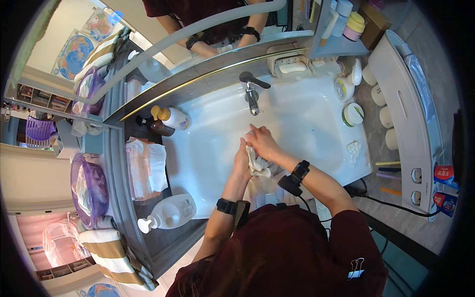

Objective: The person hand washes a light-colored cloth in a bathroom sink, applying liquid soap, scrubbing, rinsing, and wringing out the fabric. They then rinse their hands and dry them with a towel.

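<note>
My left hand (243,159) and my right hand (264,143) are pressed together over the near part of a white washbasin (207,159). Both grip a wet-looking white cloth (258,167), whose folds hang down between my palms toward my body. Part of it is hidden inside my fingers. Just beyond my fingertips stands a chrome faucet (252,98) with a dark lever; I cannot make out any water running from it. A small crumpled white piece (353,151) lies on the basin's right rim, its material unclear.
Left of the basin are pump bottles (176,118), a tissue pack (146,169) and a large pump bottle (172,211). On the right stand a lotion bottle (345,88), a round jar (352,114) and a white toothbrush organizer (404,122) with cups. A soap bar (293,67) rests behind. A mirror cabinet overhangs the back.
</note>
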Motion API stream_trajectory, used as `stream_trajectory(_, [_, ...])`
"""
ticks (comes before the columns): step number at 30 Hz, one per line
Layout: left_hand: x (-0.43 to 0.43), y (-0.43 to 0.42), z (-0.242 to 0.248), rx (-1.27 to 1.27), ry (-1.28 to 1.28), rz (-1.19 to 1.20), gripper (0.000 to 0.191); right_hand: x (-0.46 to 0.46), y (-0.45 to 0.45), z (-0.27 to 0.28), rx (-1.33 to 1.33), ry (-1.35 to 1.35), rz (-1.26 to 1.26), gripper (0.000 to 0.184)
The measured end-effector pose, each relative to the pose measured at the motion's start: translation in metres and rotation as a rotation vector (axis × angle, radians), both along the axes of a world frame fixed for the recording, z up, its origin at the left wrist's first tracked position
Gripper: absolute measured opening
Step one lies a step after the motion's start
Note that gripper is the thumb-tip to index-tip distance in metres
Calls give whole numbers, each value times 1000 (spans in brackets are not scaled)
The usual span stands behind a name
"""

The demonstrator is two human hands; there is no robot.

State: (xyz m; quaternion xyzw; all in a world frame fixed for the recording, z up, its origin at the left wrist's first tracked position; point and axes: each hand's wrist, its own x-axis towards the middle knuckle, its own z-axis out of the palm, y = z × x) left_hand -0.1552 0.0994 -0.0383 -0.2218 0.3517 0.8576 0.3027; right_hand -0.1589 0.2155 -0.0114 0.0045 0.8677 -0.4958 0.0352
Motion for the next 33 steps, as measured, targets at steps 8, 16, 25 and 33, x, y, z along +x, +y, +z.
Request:
stream_trajectory(8, [-21, -16, 31, 200, -98, 72, 49, 15, 38, -5, -663, -40, -143, 50])
stream_trajectory(16, [11, 6, 25, 188, 3, -74, 45, 17, -5, 34, 375, 351, -111, 64])
stream_trajectory(25, [18, -9, 45, 374, -95, -41, 55, 6, -8, 16, 471, 324, 66, 67])
stream_trajectory(33, [21, -20, 25, 298, -35, -45, 55, 1, -16, 9, 384, 407, 289, 64])
